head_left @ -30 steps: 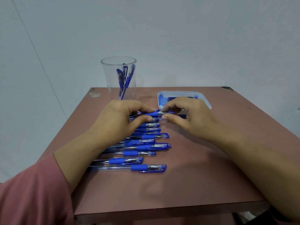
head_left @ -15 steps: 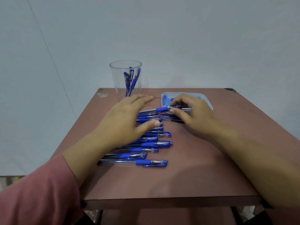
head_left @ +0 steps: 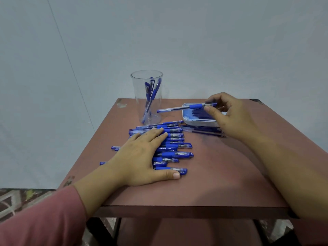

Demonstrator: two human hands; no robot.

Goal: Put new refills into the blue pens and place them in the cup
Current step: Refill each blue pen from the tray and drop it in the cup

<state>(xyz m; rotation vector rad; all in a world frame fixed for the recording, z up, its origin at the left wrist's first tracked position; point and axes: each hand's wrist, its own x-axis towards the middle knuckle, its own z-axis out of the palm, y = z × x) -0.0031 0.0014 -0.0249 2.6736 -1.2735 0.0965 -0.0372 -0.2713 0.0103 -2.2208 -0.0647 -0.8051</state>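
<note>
Fingers (head_left: pixel 211 110) of my right hand (head_left: pixel 230 119) pinch one pen (head_left: pixel 184 107) above the refill tray (head_left: pixel 200 123); my left hand (head_left: pixel 140 157) lies flat, fingers straight, on the pen row (head_left: pixel 175 154). I judge this the refilling step: next needs both hands to unscrew it, before the cup (head_left: pixel 147 96).

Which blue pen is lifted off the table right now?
The pen pinched by the right hand, held level above the tray. The others lie in a row on the table, the left hand resting on them, or stand in the cup.
</note>
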